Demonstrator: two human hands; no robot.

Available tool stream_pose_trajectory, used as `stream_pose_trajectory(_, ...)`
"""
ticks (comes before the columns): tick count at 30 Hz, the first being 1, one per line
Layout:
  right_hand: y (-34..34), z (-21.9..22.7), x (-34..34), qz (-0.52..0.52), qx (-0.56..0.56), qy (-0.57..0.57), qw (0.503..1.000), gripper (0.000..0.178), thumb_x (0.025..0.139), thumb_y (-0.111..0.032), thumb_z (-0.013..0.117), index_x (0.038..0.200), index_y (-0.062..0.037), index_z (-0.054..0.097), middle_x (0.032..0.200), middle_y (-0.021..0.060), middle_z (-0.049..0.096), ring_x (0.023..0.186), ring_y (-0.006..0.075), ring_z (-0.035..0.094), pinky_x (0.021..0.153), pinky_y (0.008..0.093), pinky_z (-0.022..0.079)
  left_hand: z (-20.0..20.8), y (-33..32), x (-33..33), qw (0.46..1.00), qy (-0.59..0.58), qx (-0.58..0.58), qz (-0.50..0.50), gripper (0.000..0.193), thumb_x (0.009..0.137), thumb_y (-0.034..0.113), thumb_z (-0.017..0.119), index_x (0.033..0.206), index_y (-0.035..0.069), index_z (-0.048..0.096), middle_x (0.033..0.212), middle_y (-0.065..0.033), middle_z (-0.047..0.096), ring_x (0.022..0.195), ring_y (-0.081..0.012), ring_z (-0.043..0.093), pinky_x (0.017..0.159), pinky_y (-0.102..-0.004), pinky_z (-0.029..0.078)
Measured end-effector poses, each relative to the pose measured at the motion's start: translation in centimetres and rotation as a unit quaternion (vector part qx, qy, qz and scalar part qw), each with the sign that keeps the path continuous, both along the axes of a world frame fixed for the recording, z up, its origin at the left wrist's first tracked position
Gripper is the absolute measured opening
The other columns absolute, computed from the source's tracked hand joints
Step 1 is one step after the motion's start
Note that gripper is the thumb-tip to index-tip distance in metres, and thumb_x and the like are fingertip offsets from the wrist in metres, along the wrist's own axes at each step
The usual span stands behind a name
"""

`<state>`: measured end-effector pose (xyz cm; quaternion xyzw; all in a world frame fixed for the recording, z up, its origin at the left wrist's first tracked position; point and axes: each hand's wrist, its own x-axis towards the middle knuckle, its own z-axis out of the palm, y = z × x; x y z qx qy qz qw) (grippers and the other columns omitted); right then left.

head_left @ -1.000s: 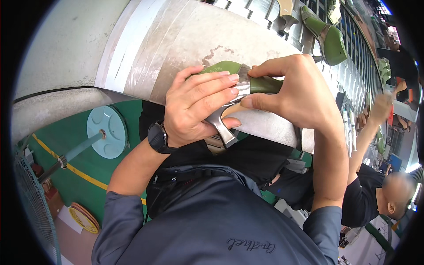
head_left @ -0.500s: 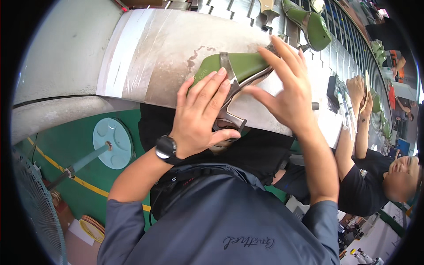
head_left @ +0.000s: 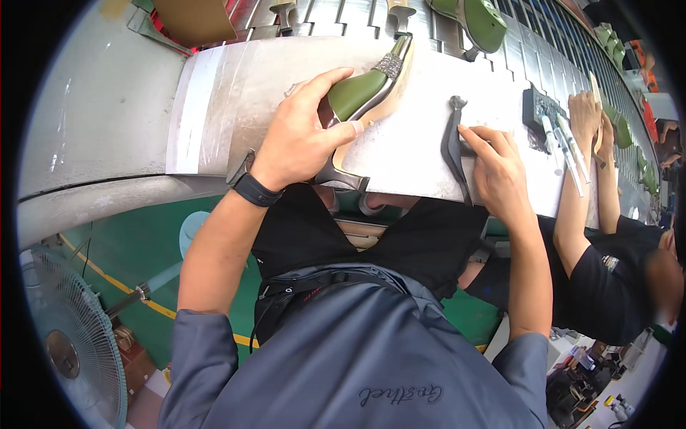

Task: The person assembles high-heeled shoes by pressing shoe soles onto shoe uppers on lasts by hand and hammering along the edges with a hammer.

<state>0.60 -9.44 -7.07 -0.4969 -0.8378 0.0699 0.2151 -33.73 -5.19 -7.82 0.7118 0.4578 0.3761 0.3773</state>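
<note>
My left hand (head_left: 304, 139) grips the green shoe last (head_left: 361, 93) on the worktop (head_left: 236, 93); long axis runs up-right, heel toward me. Right hand (head_left: 496, 168) rests fingers-down on the dark pincers (head_left: 454, 143), just right of the last.

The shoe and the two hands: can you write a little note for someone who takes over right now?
Left hand: grips the shoe, a green last with a strap and a high heel, lying on its side on the bench.
Right hand: fingers on the dark pincers lying on the bench, not lifted.
Done: the shoe is down on the bench.
Left: the pincers are not yet on the shoe.
Nearby: a co-worker's arm to the right, more green lasts on the conveyor behind.
</note>
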Motion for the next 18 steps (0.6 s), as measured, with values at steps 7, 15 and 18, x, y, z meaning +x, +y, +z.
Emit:
stream_pose_trajectory(7, -0.5, 0.1, -1.7, -0.005, 0.047, -0.106, 0.993, 0.064, 0.079, 0.004, 0.062, 0.141, -0.0109, 0.064, 0.109, 0.0118, 0.065, 0.103, 0.0317, 0.062, 0.088, 0.0425, 0.051, 1.3, -2.5, 0.6, 0.993, 0.118, 0.029, 0.006, 0.069, 0.089, 0.024, 0.079, 0.147, -0.003, 0.055, 0.140, -0.0258, 0.063, 0.130, -0.0402, 0.060, 0.111, -0.0445, 0.047)
stream_pose_trajectory(15, 1.1, 1.7, -6.0, -0.033, -0.153, 0.194, 0.968, 0.037, 0.086, -0.011, 0.083, 0.119, -0.0056, 0.067, 0.089, 0.0115, 0.071, 0.082, 0.0263, 0.072, 0.076, 0.0387, 0.057, 1.2, 1.7, 4.4, 0.974, 0.183, 0.131, 0.000, 0.086, 0.090, 0.037, 0.080, 0.155, -0.005, 0.044, 0.142, -0.0298, 0.061, 0.129, -0.0450, 0.061, 0.109, -0.0465, 0.049)
stream_pose_trajectory(18, 2.2, 0.7, -6.4, -0.001, -0.179, 0.394, 0.901, 0.022, 0.096, -0.015, 0.081, 0.113, -0.0043, 0.072, 0.098, 0.0092, 0.076, 0.089, 0.0134, 0.072, 0.079, 0.0283, 0.057, 2.2, 1.5, 4.5, 0.988, 0.153, 0.012, -0.018, 0.081, 0.095, 0.037, 0.075, 0.157, -0.005, 0.042, 0.136, -0.0313, 0.065, 0.125, -0.0459, 0.065, 0.106, -0.0463, 0.051)
